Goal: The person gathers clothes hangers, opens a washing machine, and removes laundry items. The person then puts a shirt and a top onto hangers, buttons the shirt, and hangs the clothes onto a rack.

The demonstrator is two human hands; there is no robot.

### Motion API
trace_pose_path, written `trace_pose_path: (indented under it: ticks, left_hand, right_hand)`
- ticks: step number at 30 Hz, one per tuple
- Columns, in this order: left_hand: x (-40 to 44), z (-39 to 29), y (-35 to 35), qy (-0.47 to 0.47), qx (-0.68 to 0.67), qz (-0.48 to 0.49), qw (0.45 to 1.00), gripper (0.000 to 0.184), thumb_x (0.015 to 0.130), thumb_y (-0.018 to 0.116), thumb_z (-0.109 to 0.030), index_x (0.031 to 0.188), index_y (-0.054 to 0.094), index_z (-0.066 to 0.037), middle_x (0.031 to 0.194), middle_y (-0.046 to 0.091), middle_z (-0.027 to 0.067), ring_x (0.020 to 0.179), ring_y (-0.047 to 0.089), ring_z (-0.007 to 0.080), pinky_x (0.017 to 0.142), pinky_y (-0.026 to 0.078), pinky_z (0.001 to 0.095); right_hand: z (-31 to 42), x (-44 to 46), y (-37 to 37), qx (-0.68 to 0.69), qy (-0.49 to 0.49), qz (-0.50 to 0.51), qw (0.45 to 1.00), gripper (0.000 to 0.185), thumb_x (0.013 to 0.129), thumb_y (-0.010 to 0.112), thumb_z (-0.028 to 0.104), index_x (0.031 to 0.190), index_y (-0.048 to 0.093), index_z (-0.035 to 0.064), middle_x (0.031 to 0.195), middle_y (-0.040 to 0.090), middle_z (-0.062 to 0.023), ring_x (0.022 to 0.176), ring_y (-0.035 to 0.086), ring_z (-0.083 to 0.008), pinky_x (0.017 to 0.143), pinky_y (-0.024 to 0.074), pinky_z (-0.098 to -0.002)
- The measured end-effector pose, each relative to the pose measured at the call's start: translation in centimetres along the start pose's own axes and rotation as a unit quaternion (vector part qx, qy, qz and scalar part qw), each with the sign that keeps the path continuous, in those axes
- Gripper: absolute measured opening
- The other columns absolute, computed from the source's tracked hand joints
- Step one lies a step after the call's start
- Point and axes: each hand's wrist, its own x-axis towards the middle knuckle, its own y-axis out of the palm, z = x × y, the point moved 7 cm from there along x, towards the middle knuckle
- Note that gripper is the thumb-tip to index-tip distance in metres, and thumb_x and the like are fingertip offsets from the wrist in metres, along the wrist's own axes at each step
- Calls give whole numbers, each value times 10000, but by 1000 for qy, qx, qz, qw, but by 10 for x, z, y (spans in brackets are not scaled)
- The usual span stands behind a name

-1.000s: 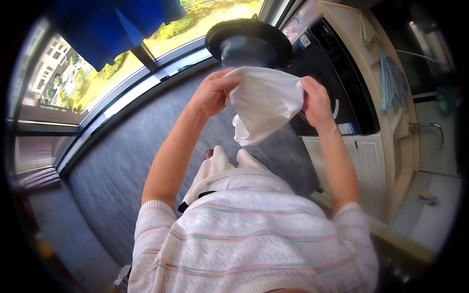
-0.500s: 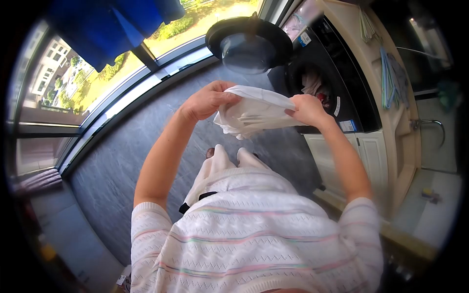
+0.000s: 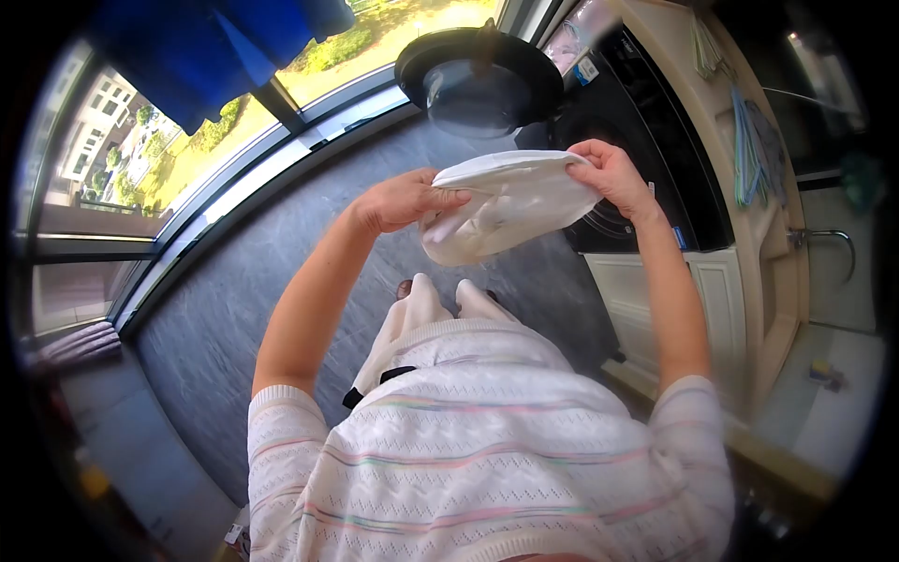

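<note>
A white cloth garment (image 3: 510,206) is stretched between my two hands in front of me, its top edge pulled taut and its lower part hanging loose. My left hand (image 3: 407,201) pinches the left end, with the thumb lying over the fabric. At the other end, my right hand (image 3: 613,178) grips the upper right corner. Which kind of garment it is I cannot tell. Just behind the cloth stands a black front-loading washing machine (image 3: 655,140), and its round door (image 3: 478,84) is swung wide. The cloth and my right hand hide most of the drum opening.
Blue clothing (image 3: 225,56) hangs by the window (image 3: 375,56) at upper left. Hangers (image 3: 746,150) are on the right, near a sink tap (image 3: 829,234). White cabinet doors (image 3: 665,300) are beside the machine. Grey floor (image 3: 234,281) lies below.
My right hand has moved up and to the right, pulling the white cloth wider and flatter. It now covers more of the machine's opening. My left hand has hardly shifted.
</note>
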Motion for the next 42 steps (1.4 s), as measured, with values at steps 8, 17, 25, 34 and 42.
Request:
trace_pose_path:
  ticks: [8,17,25,34,42]
  left_hand:
    - [31,-24,113,-13,-347,150,926,341,827,617,-239,1078,527,-26,935,600,58,776,597,106,681,502,240]
    - [15,-37,202,-28,-232,267,935,261,771,665,-211,845,636,37,755,611,47,644,559,114,547,446,245]
    - [12,-26,205,-58,-110,284,951,318,731,698,-246,870,634,33,791,609,33,699,547,111,613,438,250]
    - [11,-43,204,13,-164,321,933,237,751,696,-177,907,646,-6,874,628,23,799,548,106,709,435,225]
    - [12,-38,203,7,-36,299,954,269,720,715,-203,901,646,-16,874,631,29,822,550,120,732,430,225]
  right_hand:
    - [-27,-33,117,-146,-206,-13,967,316,867,517,106,1169,478,24,1075,549,-76,997,521,-155,855,423,-297]
    - [-15,-23,114,-170,-236,3,957,343,866,510,110,1195,455,33,1117,522,-75,1030,500,-158,879,410,-294]
    - [-35,-25,112,-208,-218,43,952,367,865,504,114,1218,434,41,1154,498,-75,1060,482,-161,901,398,-292]
    - [-8,-4,119,-208,-257,30,943,396,864,497,118,1244,410,50,1196,471,-74,1093,461,-164,926,384,-289]
    - [-6,13,113,-200,-265,43,942,421,863,491,122,1267,389,59,1233,447,-73,1122,443,-167,947,372,-287]
